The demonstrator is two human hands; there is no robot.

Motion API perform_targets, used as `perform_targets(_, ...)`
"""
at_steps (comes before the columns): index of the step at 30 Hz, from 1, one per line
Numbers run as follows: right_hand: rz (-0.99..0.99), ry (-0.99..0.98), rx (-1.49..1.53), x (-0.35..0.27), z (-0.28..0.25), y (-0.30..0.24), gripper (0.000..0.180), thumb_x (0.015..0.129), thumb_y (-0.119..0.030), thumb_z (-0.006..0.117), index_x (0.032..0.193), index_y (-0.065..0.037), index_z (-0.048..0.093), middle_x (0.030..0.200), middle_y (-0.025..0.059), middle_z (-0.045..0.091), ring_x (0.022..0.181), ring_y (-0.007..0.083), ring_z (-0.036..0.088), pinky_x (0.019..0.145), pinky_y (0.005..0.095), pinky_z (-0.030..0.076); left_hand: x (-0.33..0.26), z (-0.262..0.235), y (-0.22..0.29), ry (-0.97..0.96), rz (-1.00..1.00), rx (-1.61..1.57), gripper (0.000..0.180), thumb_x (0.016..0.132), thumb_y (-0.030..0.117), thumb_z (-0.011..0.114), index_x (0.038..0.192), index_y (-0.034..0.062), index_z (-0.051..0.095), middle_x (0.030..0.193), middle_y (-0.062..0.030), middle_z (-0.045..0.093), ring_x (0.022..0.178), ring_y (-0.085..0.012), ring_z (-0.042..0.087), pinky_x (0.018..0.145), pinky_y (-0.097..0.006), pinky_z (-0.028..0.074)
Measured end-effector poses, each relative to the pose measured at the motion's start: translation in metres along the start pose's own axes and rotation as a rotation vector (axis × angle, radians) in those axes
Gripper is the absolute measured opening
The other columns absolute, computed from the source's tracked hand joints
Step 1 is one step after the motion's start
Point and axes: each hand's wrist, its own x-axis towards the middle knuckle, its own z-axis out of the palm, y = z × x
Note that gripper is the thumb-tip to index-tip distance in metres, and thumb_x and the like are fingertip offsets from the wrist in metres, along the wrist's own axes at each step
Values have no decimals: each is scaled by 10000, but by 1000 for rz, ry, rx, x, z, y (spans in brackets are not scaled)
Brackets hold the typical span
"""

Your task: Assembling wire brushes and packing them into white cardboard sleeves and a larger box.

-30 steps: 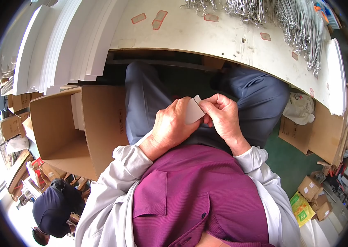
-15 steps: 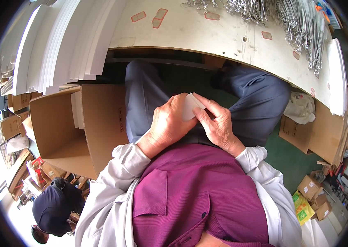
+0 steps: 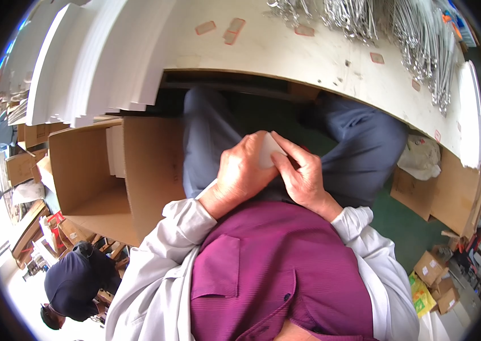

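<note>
Above my lap, both hands are together on a small flat white piece (image 3: 268,152), like a card or a thin stack of cards. My left hand (image 3: 241,170) is closed round its left side, the back of the hand facing up. With thumb and fingers, my right hand (image 3: 303,175) pinches the piece's right edge. The thumb lies on its upper face. Its lower part is hidden by the left hand, so I cannot tell how thick it is.
The white worktable (image 3: 274,57) lies beyond my knees, with bundles of metal wire hooks (image 3: 422,51) at far right. Long white panels (image 3: 104,57) are stacked at left, above an open cardboard box (image 3: 152,176). Another carton (image 3: 445,187) stands right. A person (image 3: 78,281) bends at lower left.
The whole view has shifted slightly to the right. Both hands still hold the white piece above the lap, and less of its face shows between them.
</note>
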Motion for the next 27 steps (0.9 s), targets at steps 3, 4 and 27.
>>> perform_targets(3, 81, 47, 93, 4, -1, 1, 333, 965, -36, 641, 1285, 57, 643, 1125, 145, 740, 974, 139, 693, 827, 281, 559, 3, -7, 5, 5, 23, 13, 562, 745, 276, 823, 1189, 5, 610, 992, -200, 708, 836, -385, 718, 701, -455, 598)
perform_targets(4, 100, 75, 137, 6, -5, 3, 332, 976, -37, 630, 1294, 59, 638, 1129, 124, 728, 958, 130, 684, 820, 273, 558, 4, -16, 9, -96, -50, -62, 605, 761, 324, 838, 1208, -8, 600, 1028, -226, 698, 892, -404, 710, 749, -469, 594)
perform_targets(27, -562, 359, -550, 124, -68, -8, 101, 959, -70, 652, 1010, 2, 702, 1028, 132, 714, 844, 242, 698, 648, 306, 579, 100, -338, -91, 480, -40, 736, 301, 889, 91, 686, 1177, 13, 651, 980, -284, 700, 951, -464, 678, 820, -499, 553)
